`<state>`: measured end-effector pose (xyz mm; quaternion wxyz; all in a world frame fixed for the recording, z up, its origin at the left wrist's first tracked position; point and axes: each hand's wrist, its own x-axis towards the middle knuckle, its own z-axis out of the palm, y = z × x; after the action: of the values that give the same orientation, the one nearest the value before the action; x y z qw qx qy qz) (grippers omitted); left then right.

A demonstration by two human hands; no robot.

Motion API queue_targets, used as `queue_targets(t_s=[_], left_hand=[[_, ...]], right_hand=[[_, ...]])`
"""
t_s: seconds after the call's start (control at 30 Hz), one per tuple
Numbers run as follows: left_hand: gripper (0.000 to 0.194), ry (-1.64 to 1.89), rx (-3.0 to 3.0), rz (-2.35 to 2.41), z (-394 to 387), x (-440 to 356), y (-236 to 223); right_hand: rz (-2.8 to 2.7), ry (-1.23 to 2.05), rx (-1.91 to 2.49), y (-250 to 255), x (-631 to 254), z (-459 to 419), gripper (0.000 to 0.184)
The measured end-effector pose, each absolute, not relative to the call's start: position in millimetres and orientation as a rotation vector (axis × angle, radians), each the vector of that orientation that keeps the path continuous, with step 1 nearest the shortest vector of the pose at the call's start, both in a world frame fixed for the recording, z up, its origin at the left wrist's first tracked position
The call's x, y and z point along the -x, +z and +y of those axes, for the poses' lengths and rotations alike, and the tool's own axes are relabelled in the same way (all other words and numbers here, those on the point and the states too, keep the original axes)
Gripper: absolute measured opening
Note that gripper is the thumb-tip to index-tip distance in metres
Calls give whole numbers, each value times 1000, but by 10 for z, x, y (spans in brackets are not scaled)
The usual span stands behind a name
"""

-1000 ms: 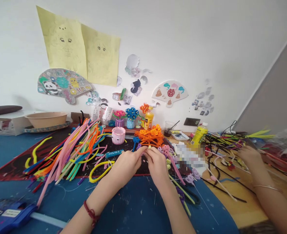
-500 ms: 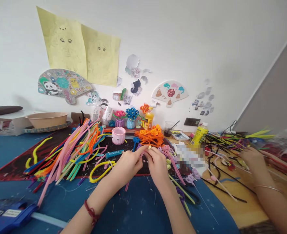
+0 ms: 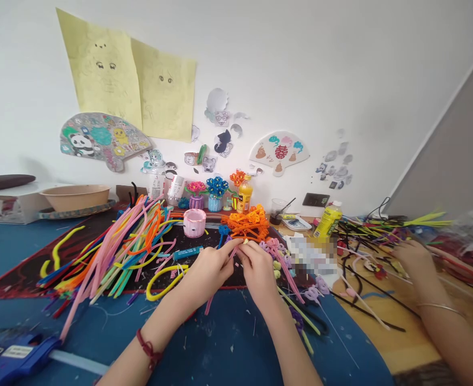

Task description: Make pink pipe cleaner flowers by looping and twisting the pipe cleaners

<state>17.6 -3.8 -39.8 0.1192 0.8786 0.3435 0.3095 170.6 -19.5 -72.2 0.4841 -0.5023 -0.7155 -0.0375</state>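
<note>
Over the dark mat, my left hand and my right hand meet, fingertips pinched together. A small pale yellow tip shows between them. My left fingers close on a pink pipe cleaner, whose end hangs below the hand; the rest is mostly hidden. The right fingers press against the same piece. Close by on the left lie a teal glue tube and a yellow pipe cleaner loop. Orange pipe cleaner flowers are heaped just beyond my hands.
A bundle of coloured pipe cleaners spreads at left, near a pink cup. A blue glue gun lies front left. Finished flower pots and bottles stand along the wall. Another person's hand works at the wooden table on the right.
The view has shifted very slightly. Both of my hands stay pinched together in the same place, with only a small movement of the fingers.
</note>
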Motion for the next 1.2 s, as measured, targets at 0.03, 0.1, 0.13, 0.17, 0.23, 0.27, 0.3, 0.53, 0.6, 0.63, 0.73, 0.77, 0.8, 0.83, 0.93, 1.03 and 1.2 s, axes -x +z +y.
queue_targets(t_s=[0.03,0.1,0.13,0.17,0.23,0.27,0.3,0.53,0.6,0.63,0.73,0.77,0.8,0.83,0.93,1.03,1.2], left_hand=[[50,908,-2544,986,-36,-174,-396],[53,907,-2469,942,-40,-171,-382],[55,905,-2425,922,-46,-168,-371],[57,904,-2383,905,-53,-166,-358],[60,896,-2334,888,-65,-161,-335],[61,892,-2332,888,-70,-159,-327],[60,887,-2347,892,-73,-157,-322],[50,872,-2593,976,-72,-154,-348],[47,891,-2690,1040,-71,-149,-346],[45,895,-2735,1067,-71,-144,-339],[37,857,-2825,1124,-74,-125,-294],[34,833,-2847,1141,-77,-117,-274],[32,808,-2870,1158,-83,-109,-253],[30,782,-2894,1172,-89,-101,-233],[22,705,-2972,1183,-118,-72,-187],[15,634,-3065,1146,-141,-44,-165],[21,758,-2954,1078,-109,-19,-175]], right_hand=[[-1739,-99,1225,-721,-1707,-196,25],[-1728,-114,1230,-714,-1708,-199,27],[-1723,-122,1236,-709,-1708,-203,27],[-1717,-135,1242,-704,-1707,-206,27],[-1712,-147,1251,-695,-1707,-212,27],[-1714,-148,1249,-692,-1707,-214,28],[-1716,-148,1244,-690,-1707,-216,28],[-1747,-158,1246,-682,-1710,-232,30],[-1750,-169,1261,-676,-1709,-240,29],[-1751,-173,1267,-673,-1708,-243,30],[-1750,-181,1271,-664,-1711,-251,30],[-1751,-185,1271,-661,-1713,-253,30],[-1752,-190,1270,-659,-1716,-255,30],[-1753,-197,1270,-658,-1718,-258,30],[-1741,-221,1264,-663,-1725,-263,31],[-1741,-225,1234,-667,-1722,-252,33],[-1855,-228,1207,-541,-1702,-168,34]])
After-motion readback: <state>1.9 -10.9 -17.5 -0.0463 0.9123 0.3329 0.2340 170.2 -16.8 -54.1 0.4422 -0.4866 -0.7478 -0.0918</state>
